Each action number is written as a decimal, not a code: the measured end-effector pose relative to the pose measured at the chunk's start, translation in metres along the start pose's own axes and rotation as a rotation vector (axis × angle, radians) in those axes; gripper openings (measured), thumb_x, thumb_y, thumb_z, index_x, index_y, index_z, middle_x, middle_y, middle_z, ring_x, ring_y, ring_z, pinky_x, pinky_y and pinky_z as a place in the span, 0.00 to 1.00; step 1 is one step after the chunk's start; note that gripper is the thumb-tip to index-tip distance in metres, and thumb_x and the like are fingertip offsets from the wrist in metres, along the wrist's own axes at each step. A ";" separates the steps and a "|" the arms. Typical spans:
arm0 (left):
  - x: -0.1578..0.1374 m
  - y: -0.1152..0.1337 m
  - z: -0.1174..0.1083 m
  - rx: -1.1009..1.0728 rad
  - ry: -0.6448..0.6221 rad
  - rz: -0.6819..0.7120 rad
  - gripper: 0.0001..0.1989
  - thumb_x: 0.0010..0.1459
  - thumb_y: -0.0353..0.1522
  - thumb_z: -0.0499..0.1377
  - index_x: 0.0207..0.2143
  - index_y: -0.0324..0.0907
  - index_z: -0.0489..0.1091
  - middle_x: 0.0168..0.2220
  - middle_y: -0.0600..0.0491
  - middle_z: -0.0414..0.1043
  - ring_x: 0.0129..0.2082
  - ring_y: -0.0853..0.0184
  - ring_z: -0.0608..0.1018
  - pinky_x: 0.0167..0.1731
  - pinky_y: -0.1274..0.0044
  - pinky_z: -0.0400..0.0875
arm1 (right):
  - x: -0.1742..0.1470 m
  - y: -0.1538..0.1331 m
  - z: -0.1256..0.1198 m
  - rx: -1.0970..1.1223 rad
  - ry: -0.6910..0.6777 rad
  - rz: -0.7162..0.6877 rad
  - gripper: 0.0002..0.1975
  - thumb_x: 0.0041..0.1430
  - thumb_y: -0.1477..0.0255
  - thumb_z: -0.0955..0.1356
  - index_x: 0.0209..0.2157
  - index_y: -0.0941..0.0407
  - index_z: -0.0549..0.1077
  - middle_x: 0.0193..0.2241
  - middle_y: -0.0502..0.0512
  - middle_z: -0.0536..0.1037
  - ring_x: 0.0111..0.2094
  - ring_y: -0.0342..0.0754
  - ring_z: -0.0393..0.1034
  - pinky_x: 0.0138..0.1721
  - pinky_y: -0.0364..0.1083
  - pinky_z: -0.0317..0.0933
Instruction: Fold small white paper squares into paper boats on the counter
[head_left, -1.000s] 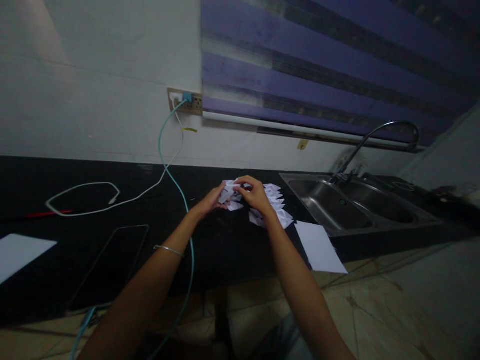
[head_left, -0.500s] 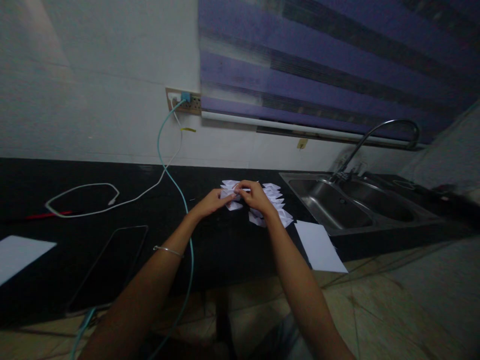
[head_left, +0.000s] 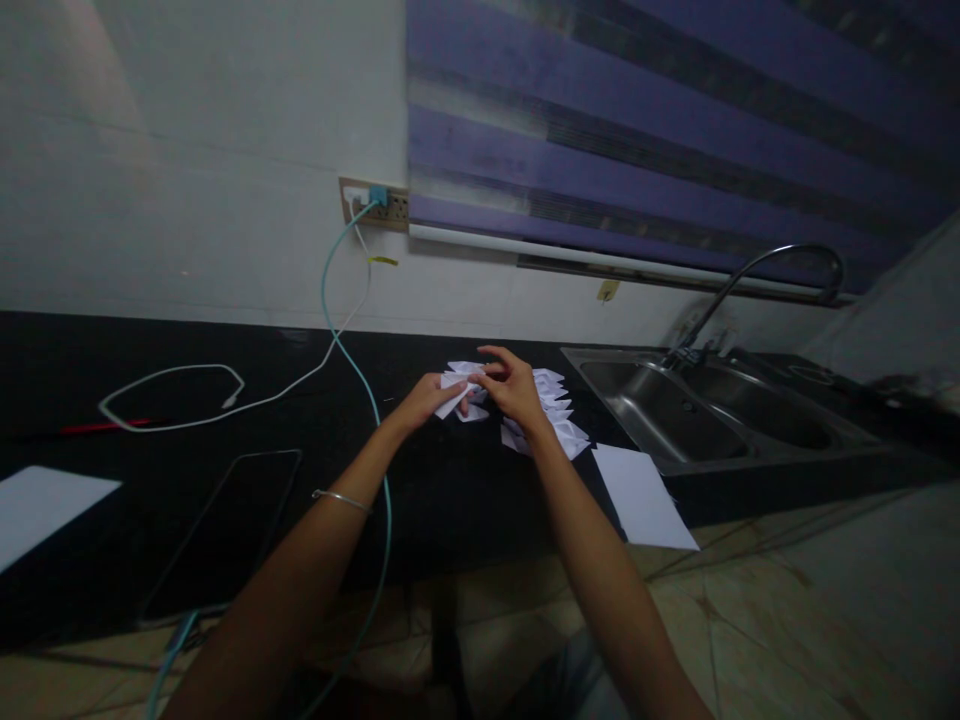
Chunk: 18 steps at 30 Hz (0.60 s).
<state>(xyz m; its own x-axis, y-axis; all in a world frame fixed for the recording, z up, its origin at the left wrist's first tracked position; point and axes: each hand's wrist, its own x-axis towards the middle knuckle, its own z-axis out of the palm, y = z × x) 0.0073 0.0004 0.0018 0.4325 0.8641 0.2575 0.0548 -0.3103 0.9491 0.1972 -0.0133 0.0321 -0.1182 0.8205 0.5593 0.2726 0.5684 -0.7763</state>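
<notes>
Between my two hands, above the black counter, is a small folded piece of white paper (head_left: 451,392). My left hand (head_left: 429,402) pinches it from the left, thumb on top. The thumb and a finger of my right hand (head_left: 514,388) close on its right edge, while another finger sticks out. Right behind and below it lie more folded white papers (head_left: 471,412), partly covered by my hands. A larger group of pointed folded papers (head_left: 559,410) lies beyond my right wrist, some of it hidden by the wrist.
A stack of flat white paper (head_left: 643,495) lies by the double sink (head_left: 675,420). On the left are a dark tablet-like device (head_left: 225,530), a white sheet (head_left: 49,505), a white cable (head_left: 169,370) and a red pen-like stick (head_left: 101,427). A teal cable (head_left: 386,530) passes under my left forearm.
The folded paper in my hands has turned, showing more of its white face on the left. My right fingers have lifted and spread a little. The view has shifted slightly.
</notes>
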 end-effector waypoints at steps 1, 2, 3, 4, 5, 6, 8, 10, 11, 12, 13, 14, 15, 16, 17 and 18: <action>0.000 -0.001 0.000 -0.013 0.007 -0.011 0.20 0.57 0.44 0.61 0.26 0.35 0.76 0.24 0.49 0.76 0.21 0.71 0.71 0.22 0.80 0.60 | 0.000 0.001 0.000 0.010 0.000 0.006 0.17 0.50 0.66 0.74 0.44 0.51 0.78 0.33 0.53 0.81 0.36 0.50 0.76 0.39 0.49 0.68; 0.001 -0.001 0.000 -0.026 0.013 -0.019 0.20 0.57 0.44 0.61 0.26 0.35 0.76 0.25 0.49 0.76 0.21 0.71 0.71 0.22 0.80 0.60 | 0.000 0.001 0.000 0.018 -0.003 0.004 0.13 0.51 0.65 0.74 0.40 0.52 0.80 0.33 0.54 0.81 0.36 0.50 0.76 0.40 0.49 0.68; 0.001 -0.001 0.000 -0.037 0.014 -0.025 0.19 0.56 0.44 0.62 0.26 0.35 0.76 0.25 0.49 0.76 0.22 0.71 0.72 0.23 0.81 0.61 | 0.000 0.001 0.000 0.021 -0.011 -0.006 0.10 0.52 0.66 0.73 0.36 0.53 0.81 0.33 0.54 0.82 0.36 0.51 0.76 0.40 0.49 0.68; 0.001 0.000 0.000 -0.048 0.011 -0.029 0.19 0.56 0.43 0.62 0.26 0.35 0.76 0.25 0.49 0.77 0.22 0.71 0.72 0.23 0.80 0.61 | 0.000 0.002 0.000 0.022 -0.019 -0.021 0.07 0.52 0.67 0.72 0.34 0.53 0.81 0.33 0.54 0.82 0.36 0.50 0.76 0.40 0.49 0.68; 0.000 0.001 -0.001 -0.061 0.004 -0.033 0.19 0.56 0.43 0.62 0.26 0.36 0.77 0.25 0.49 0.76 0.22 0.71 0.72 0.24 0.80 0.62 | -0.001 0.002 0.000 0.024 -0.026 -0.036 0.06 0.53 0.68 0.72 0.33 0.53 0.81 0.32 0.54 0.82 0.35 0.50 0.76 0.39 0.49 0.68; 0.000 0.002 -0.001 -0.077 -0.010 -0.039 0.19 0.57 0.43 0.62 0.26 0.35 0.77 0.24 0.49 0.76 0.22 0.71 0.72 0.24 0.80 0.62 | -0.001 0.002 0.000 0.026 -0.036 -0.047 0.06 0.53 0.68 0.71 0.32 0.53 0.82 0.32 0.54 0.82 0.34 0.50 0.76 0.38 0.48 0.68; -0.002 0.007 -0.001 -0.117 -0.041 -0.063 0.22 0.59 0.45 0.59 0.26 0.35 0.77 0.23 0.47 0.76 0.21 0.71 0.72 0.23 0.80 0.63 | -0.001 0.001 -0.002 0.025 -0.061 -0.062 0.06 0.54 0.69 0.71 0.32 0.53 0.82 0.31 0.54 0.82 0.32 0.49 0.76 0.36 0.48 0.68; -0.004 0.011 0.000 -0.150 -0.059 -0.095 0.27 0.61 0.48 0.55 0.26 0.34 0.78 0.23 0.46 0.77 0.20 0.71 0.72 0.22 0.79 0.62 | -0.001 0.001 -0.003 0.013 -0.098 -0.073 0.05 0.53 0.69 0.72 0.32 0.52 0.82 0.30 0.54 0.82 0.32 0.49 0.76 0.36 0.47 0.68; -0.005 0.013 0.001 -0.149 -0.056 -0.107 0.28 0.61 0.49 0.54 0.27 0.34 0.78 0.23 0.46 0.77 0.20 0.70 0.72 0.21 0.79 0.62 | -0.001 0.000 -0.004 0.005 -0.125 -0.078 0.05 0.53 0.69 0.72 0.32 0.52 0.82 0.31 0.54 0.82 0.33 0.49 0.76 0.36 0.47 0.68; -0.006 0.015 0.001 -0.133 -0.042 -0.115 0.28 0.61 0.49 0.54 0.28 0.34 0.78 0.24 0.46 0.77 0.20 0.70 0.73 0.21 0.79 0.63 | -0.001 0.000 -0.004 -0.001 -0.153 -0.082 0.05 0.53 0.69 0.72 0.32 0.52 0.82 0.31 0.54 0.82 0.33 0.49 0.76 0.37 0.47 0.68; -0.006 0.016 0.002 -0.102 -0.018 -0.116 0.26 0.60 0.49 0.56 0.29 0.35 0.79 0.24 0.46 0.77 0.20 0.70 0.73 0.21 0.80 0.63 | -0.001 -0.001 -0.004 -0.001 -0.178 -0.084 0.05 0.53 0.69 0.72 0.32 0.52 0.82 0.32 0.54 0.82 0.34 0.49 0.76 0.38 0.47 0.68; -0.006 0.017 0.003 -0.063 0.006 -0.110 0.24 0.59 0.48 0.58 0.30 0.35 0.79 0.24 0.47 0.77 0.20 0.70 0.73 0.21 0.80 0.63 | -0.001 -0.002 -0.005 0.004 -0.202 -0.087 0.05 0.53 0.68 0.72 0.32 0.52 0.82 0.32 0.54 0.82 0.35 0.49 0.76 0.39 0.47 0.68; -0.006 0.017 0.003 -0.023 0.029 -0.099 0.23 0.57 0.47 0.59 0.30 0.36 0.79 0.23 0.48 0.77 0.20 0.70 0.73 0.21 0.80 0.63 | -0.001 -0.003 -0.005 0.013 -0.222 -0.089 0.06 0.53 0.68 0.72 0.32 0.53 0.82 0.33 0.55 0.82 0.36 0.49 0.76 0.40 0.47 0.68; -0.006 0.016 0.003 0.013 0.051 -0.081 0.21 0.56 0.47 0.60 0.29 0.36 0.79 0.23 0.48 0.77 0.20 0.70 0.73 0.21 0.80 0.64 | -0.001 -0.005 -0.005 0.026 -0.235 -0.093 0.06 0.53 0.68 0.73 0.33 0.53 0.82 0.33 0.55 0.82 0.36 0.49 0.76 0.40 0.47 0.68; -0.005 0.016 0.004 0.044 0.067 -0.053 0.21 0.56 0.46 0.61 0.28 0.36 0.79 0.22 0.48 0.77 0.20 0.70 0.73 0.21 0.80 0.64 | -0.001 -0.006 -0.005 0.043 -0.243 -0.095 0.07 0.53 0.67 0.73 0.33 0.53 0.82 0.33 0.56 0.82 0.37 0.49 0.76 0.39 0.47 0.68; -0.005 0.016 0.004 0.067 0.080 -0.020 0.21 0.56 0.46 0.60 0.27 0.36 0.79 0.22 0.48 0.77 0.20 0.70 0.74 0.21 0.80 0.64 | -0.001 -0.007 -0.005 0.060 -0.250 -0.093 0.07 0.53 0.66 0.73 0.33 0.54 0.82 0.34 0.56 0.82 0.37 0.49 0.76 0.39 0.47 0.68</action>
<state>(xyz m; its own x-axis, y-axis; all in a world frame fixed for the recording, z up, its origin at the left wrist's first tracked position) 0.0092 -0.0104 0.0145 0.3581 0.8982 0.2552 0.1237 -0.3165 0.9405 0.1998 -0.0190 0.0385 -0.3739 0.7497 0.5460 0.1932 0.6387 -0.7448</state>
